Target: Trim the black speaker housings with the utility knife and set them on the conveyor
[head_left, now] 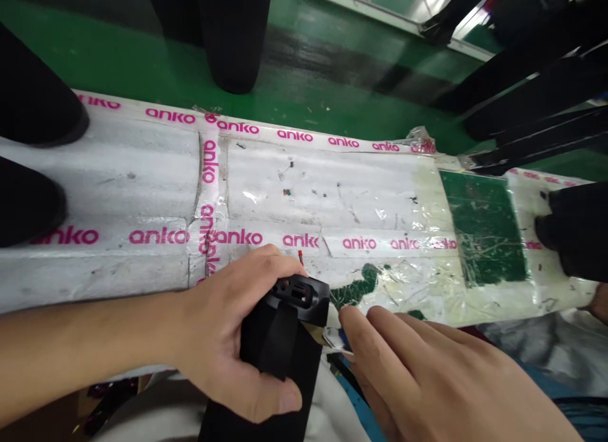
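Observation:
My left hand (237, 340) is wrapped round a long black casing (285, 356), thumb across its front and fingers behind. The casing's end part (311, 296) has a rectangular slot and small round holes. A thin wire with a red tip (300, 257) sticks up just beyond that end. In my right hand (403, 366), closed beside the casing, is what looks like a utility knife (336, 339) with a silvery head and a bit of blue. Its tip is at the casing's edge, below the end part. The fingers cover most of the tool.
A long white-wrapped surface (294, 189) with pink-lettered tape lies ahead, showing a green patch (484, 227). Black rounded objects stand at its left (33, 94), far side (235, 43) and right (577, 230). Behind is a green surface (327, 81). Part of another person's hand (601, 299) shows at right.

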Available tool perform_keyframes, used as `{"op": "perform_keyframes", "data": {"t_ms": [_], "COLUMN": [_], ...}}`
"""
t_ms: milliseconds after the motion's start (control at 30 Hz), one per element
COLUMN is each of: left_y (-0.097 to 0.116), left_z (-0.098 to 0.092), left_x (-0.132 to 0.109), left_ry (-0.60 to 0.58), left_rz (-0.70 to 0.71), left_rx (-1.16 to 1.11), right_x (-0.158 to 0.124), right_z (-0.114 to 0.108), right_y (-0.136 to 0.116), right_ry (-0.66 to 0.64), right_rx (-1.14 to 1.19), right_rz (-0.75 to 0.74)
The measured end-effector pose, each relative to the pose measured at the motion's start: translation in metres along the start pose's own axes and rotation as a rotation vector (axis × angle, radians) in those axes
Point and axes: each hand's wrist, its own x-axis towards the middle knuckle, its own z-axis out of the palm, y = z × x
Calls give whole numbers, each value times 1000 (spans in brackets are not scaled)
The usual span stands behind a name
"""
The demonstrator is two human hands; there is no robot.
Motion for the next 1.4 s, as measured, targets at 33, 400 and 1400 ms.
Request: {"op": "perform_keyframes", "data": {"t_ms": [33,400,1400], "left_y": [-1,2,-1], "left_z": [1,7,-10], "left_x": [0,-5,-8], "left_ry": [8,-18,-142], "left_rz": [22,-4,-107], "left_rx": [-1,92,-47], "right_x": [2,18,10], "right_z": [0,-9,-5], "right_y": [0,-5,-1], "right_ry": [-2,-56,120], "right_rx": [-3,-86,-156], "right_rz": [3,43,34]}}
